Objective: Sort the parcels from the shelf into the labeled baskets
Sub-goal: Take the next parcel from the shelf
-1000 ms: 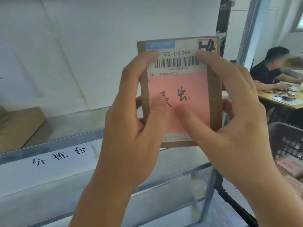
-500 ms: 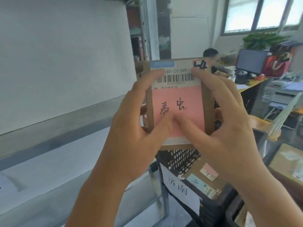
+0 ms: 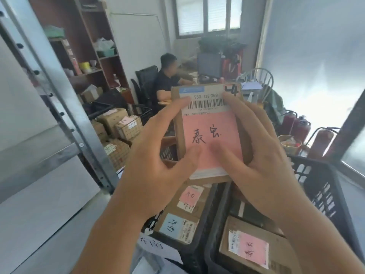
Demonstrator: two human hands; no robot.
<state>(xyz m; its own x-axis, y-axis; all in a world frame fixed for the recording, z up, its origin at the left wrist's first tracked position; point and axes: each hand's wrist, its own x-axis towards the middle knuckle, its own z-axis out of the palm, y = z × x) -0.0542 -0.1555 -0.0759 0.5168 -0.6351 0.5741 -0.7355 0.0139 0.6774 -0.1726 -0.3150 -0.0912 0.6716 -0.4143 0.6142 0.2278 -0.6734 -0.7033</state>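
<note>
While you hold the parcel (image 3: pixel 209 133) upright in front of you, the metal shelf frame (image 3: pixel 59 107) stands well off to the left of your left hand (image 3: pixel 158 175). That hand grips the parcel's left edge, index finger stretched up to the barcode label and thumb pressed on the pink sticker. Beyond it, past your left fingers, sit stacked cardboard boxes (image 3: pixel 120 127) and, farther back, a seated person (image 3: pixel 167 80) at a desk.

The parcel sits between your two hands, its face towards you, showing a white label with a barcode and a pink sticker with handwritten characters. Directly below your left hand a black basket (image 3: pixel 199 252) holds a box with pink and blue stickers (image 3: pixel 181 212), and a white paper sign hangs on the basket's front.

Your right hand (image 3: pixel 262 161) clasps the parcel's right edge, index finger reaching to the top corner, thumb lying on the pink sticker beside your left thumb. Under it stands a second black basket (image 3: pixel 324 194), with a box bearing a pink label (image 3: pixel 250 252) inside. Beyond your right hand, red fire extinguishers (image 3: pixel 302 129) stand by the wall.
</note>
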